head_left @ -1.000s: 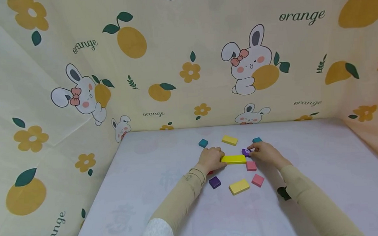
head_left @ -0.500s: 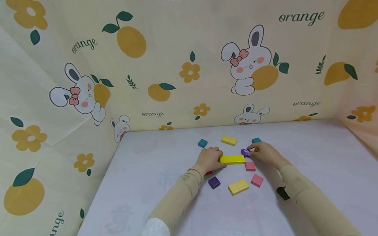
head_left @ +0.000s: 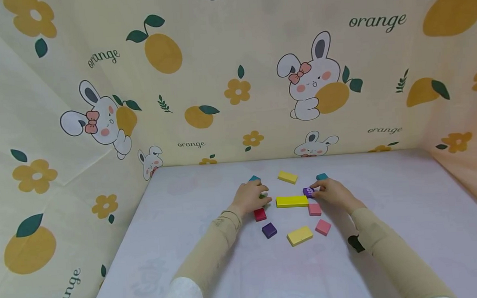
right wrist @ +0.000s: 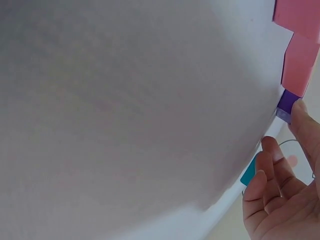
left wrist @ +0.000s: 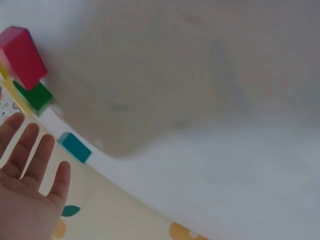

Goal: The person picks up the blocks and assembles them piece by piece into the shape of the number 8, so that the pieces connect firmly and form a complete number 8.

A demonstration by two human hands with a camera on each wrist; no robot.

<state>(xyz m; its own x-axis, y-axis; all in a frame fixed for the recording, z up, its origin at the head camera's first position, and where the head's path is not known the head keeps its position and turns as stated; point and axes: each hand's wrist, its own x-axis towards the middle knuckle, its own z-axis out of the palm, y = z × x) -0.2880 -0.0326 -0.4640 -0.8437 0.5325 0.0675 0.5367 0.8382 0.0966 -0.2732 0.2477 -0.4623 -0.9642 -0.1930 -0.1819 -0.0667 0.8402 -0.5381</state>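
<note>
In the head view my right hand [head_left: 335, 193] pinches a small purple block [head_left: 307, 191] marked with a 9, at the right end of a long yellow block [head_left: 291, 202]. The right wrist view shows the thumb against this purple block [right wrist: 287, 102]; the other fingertips are partly hidden. A pink block [head_left: 314, 209] lies just in front of it. My left hand [head_left: 247, 198] hovers left of the yellow block, over a mostly covered green block [head_left: 262, 196]. Its fingers look spread in the left wrist view, apart from the green block [left wrist: 36, 97]. A red block [head_left: 260, 214] lies below that hand.
Around the middle lie a teal block [head_left: 254, 178], a yellow block [head_left: 287, 177] and another teal block [head_left: 322, 177] behind. Nearer are a dark purple block [head_left: 269, 230], a yellow block [head_left: 299, 236] and a pink block [head_left: 322, 227]. A patterned cloth wall [head_left: 211, 87] closes the back.
My left hand has let go of the long yellow block's left end and moved left, uncovering the red block. The right hand stays at the purple block.
</note>
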